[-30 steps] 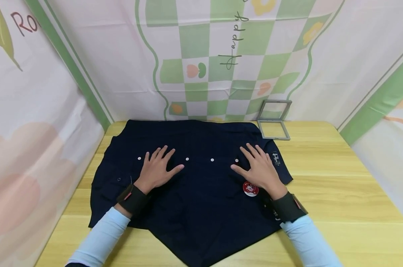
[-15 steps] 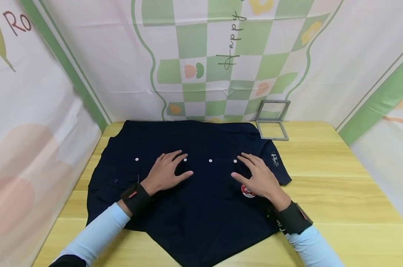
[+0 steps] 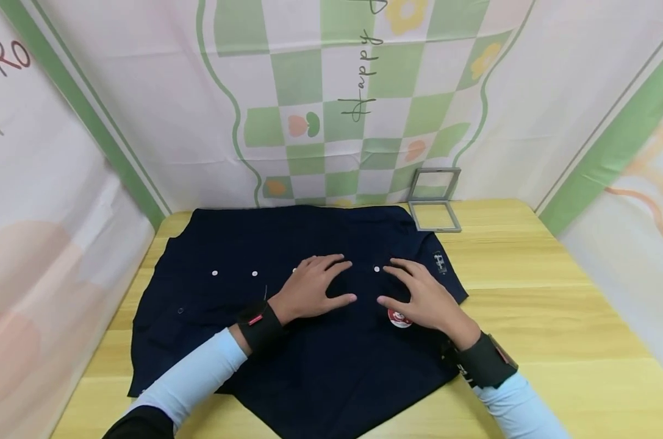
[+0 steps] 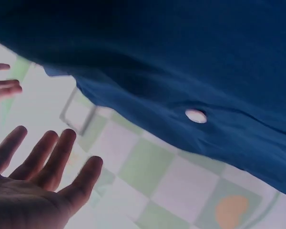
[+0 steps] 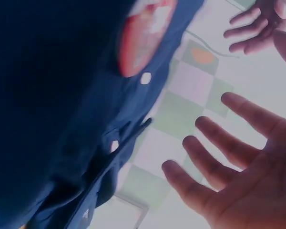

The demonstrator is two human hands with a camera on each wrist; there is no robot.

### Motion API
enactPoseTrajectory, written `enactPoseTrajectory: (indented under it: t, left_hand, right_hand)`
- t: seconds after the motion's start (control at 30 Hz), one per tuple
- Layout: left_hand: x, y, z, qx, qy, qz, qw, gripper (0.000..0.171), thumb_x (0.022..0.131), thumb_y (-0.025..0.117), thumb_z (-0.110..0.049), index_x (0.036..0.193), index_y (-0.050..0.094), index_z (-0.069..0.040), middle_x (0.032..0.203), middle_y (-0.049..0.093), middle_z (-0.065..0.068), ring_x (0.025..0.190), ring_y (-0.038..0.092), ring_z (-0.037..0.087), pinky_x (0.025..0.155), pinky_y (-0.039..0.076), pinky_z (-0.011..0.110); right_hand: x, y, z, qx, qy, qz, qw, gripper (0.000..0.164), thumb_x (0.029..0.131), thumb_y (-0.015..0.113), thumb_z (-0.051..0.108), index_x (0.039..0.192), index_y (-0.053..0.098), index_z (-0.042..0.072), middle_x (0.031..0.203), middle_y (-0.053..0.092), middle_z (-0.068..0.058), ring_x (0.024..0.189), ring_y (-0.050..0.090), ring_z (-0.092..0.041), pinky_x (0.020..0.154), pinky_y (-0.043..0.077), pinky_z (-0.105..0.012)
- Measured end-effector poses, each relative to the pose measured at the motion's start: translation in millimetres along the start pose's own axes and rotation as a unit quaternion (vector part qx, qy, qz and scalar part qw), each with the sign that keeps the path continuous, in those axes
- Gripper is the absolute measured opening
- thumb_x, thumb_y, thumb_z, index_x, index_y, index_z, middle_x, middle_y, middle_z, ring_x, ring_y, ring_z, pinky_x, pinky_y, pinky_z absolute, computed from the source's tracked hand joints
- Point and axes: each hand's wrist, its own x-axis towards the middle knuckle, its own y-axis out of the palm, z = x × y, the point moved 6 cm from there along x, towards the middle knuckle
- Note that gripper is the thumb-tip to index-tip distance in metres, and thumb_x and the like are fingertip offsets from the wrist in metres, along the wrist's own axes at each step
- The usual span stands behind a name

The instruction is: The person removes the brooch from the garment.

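Navy garment (image 3: 331,350) is spread on the table (image 3: 534,292), below left grip (image 3: 311,286) and right grip (image 3: 427,296), running well out to the left of the left one. Reads as thin woven stuff: light, soft, limp, not fragile, probably not very slippery. My guess is it'll bunch or drag if pulled at one spot, so take it at two points well apart, e.g. its far edge beyond both grips, or its near edge back toward the person. Avoid hauling on the white button (image 3: 377,269) just left of the right fingertips, or the red badge (image 3: 399,318) partly under that thumb; badge looks stiff, may tug the fabric. Grip state: both wide, fingers spread and a bit bent, thumbs out toward each other, nothing pinched on either side. Both wrist views show a gap between fingers and fabric, so I'd call it hovering, no contact. Grey frame (image 3: 434,200) sits beyond the right grip, just beside the fabric's far edge; can't tell if they touch
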Motion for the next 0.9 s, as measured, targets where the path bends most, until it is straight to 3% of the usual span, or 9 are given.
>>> enactPoseTrajectory:
  t: [0.23, 0.43, 0.77, 0.9]
  left_hand:
    - [7.6, 19.2, -24.5, 0.012, 0.056, 0.018, 0.9982, 0.065, 0.093, 0.057, -0.057, 0.143, 0.05, -0.017, 0.147, 0.05, 0.009, 0.132, 0.051, 0.026, 0.11, 0.041, 0.047]
    - [17.0, 26.6, -34.4, 0.018, 0.077, 0.016, 0.9968, 0.059, 0.094, 0.058, -0.054, 0.14, 0.054, -0.018, 0.143, 0.053, 0.006, 0.128, 0.055, 0.022, 0.105, 0.047, 0.044]
    - [25.7, 10.7, -54.9, 0.013, 0.106, 0.026, 0.9939, 0.051, 0.094, 0.062, -0.047, 0.136, 0.058, -0.017, 0.139, 0.056, 0.005, 0.121, 0.059, 0.019, 0.098, 0.051, 0.035]
    - [32.6, 14.5, -61.4, 0.001, 0.115, 0.029, 0.993, 0.044, 0.095, 0.063, -0.042, 0.13, 0.062, -0.015, 0.132, 0.06, 0.005, 0.116, 0.061, 0.016, 0.094, 0.052, 0.029]
  right_hand:
    - [-13.1, 5.4, -8.3, -0.034, -0.033, 0.007, 0.999, 0.061, 0.085, 0.074, 0.045, 0.132, 0.061, 0.009, 0.142, 0.051, -0.015, 0.132, 0.047, -0.038, 0.097, 0.049, -0.054]
    - [-13.3, 3.3, -10.7, -0.023, -0.031, 0.001, 0.999, 0.058, 0.086, 0.074, 0.043, 0.13, 0.062, 0.008, 0.137, 0.054, -0.014, 0.127, 0.051, -0.037, 0.092, 0.051, -0.053]
    - [-14.5, 4.2, -12.4, -0.016, -0.028, 0.007, 0.999, 0.051, 0.085, 0.075, 0.039, 0.124, 0.065, 0.007, 0.13, 0.057, -0.014, 0.118, 0.056, -0.034, 0.088, 0.053, -0.051]
    - [-15.8, 6.6, -14.4, -0.014, -0.036, 0.015, 0.999, 0.047, 0.085, 0.076, 0.035, 0.121, 0.067, 0.006, 0.127, 0.058, -0.014, 0.116, 0.057, -0.034, 0.086, 0.054, -0.048]
